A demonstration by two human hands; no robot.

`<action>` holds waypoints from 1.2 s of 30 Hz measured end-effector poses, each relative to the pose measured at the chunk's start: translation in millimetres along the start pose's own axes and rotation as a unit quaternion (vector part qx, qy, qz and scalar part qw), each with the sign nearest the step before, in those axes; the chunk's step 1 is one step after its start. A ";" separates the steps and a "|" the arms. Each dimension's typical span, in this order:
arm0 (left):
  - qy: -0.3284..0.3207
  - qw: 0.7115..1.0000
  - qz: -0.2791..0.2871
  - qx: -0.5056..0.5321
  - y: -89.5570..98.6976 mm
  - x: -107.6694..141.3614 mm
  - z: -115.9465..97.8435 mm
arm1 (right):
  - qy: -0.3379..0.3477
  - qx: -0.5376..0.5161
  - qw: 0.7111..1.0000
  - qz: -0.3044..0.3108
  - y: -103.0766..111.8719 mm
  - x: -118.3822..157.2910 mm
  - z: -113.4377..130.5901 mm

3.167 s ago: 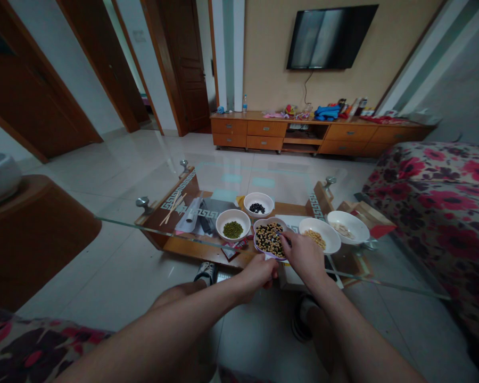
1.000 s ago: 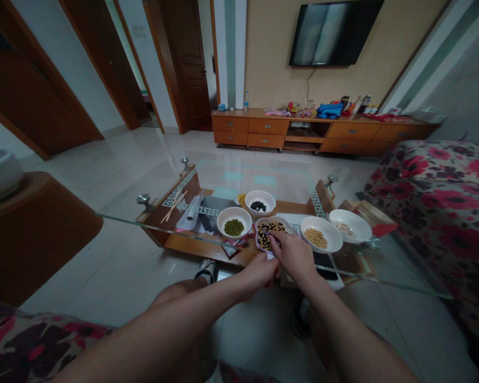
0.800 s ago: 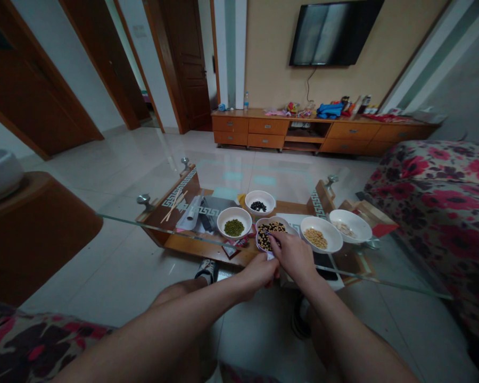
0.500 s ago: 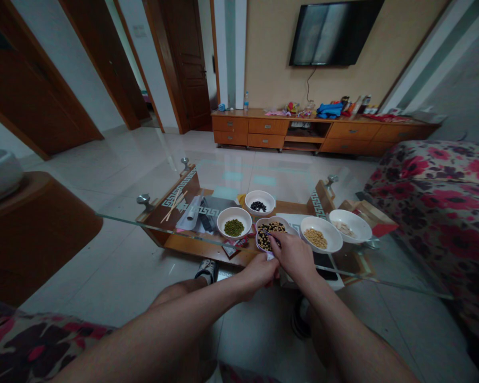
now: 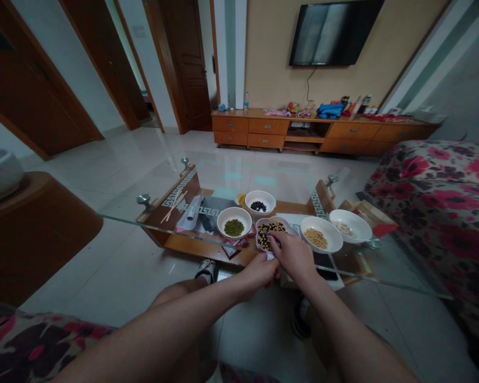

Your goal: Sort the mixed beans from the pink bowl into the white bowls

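Observation:
My right hand (image 5: 293,254) reaches over the near edge of a scalloped dish (image 5: 282,221) of mixed black and yellow beans, its thumb and finger pinched at the beans; what lies between them is too small to name. Against the dish's near rim, my left hand (image 5: 261,274) is closed, and whatever it holds is hidden. A white bowl with green beans (image 5: 234,227) stands left of the dish. Behind it is a bowl with black beans (image 5: 258,206). On the right are a bowl with yellow beans (image 5: 315,238) and another with pale pieces (image 5: 345,230).
The bowls stand on a glass table (image 5: 122,218). Chopsticks (image 5: 174,206), a clear roll and a dark object lie at its left, below the glass. A paper bag (image 5: 377,217) is at the right. Behind, a wooden cabinet (image 5: 267,126) carries a bottle and a blue cloth.

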State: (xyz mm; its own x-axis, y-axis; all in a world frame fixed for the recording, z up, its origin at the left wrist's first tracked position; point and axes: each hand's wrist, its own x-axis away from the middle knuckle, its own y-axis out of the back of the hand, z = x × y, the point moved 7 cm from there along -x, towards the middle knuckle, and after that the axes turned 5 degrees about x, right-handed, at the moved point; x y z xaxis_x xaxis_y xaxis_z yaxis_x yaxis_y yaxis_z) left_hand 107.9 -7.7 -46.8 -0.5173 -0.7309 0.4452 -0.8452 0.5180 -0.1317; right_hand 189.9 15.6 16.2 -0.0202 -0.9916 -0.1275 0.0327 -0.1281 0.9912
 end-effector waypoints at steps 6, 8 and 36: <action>-0.005 1.000 -0.001 0.014 0.3 -2.2 2.4 | 0.002 0.001 1.000 0.000 -0.5 -0.3 -0.3; -0.005 1.000 -0.002 0.017 0.6 -2.4 2.8 | 0.002 0.002 1.000 0.001 0.4 -0.2 0.0; -0.004 1.000 -0.001 0.003 0.0 0.5 0.3 | -0.006 -0.004 1.000 0.020 0.5 0.2 0.6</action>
State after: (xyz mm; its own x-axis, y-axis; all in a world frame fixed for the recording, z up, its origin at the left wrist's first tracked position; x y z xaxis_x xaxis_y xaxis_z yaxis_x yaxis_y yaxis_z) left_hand 107.6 -8.2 -46.9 -0.5164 -0.7352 0.4390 -0.8471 0.5137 -0.1362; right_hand 189.4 15.3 16.6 -0.0316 -0.9958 -0.0864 0.0415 -0.0877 0.9953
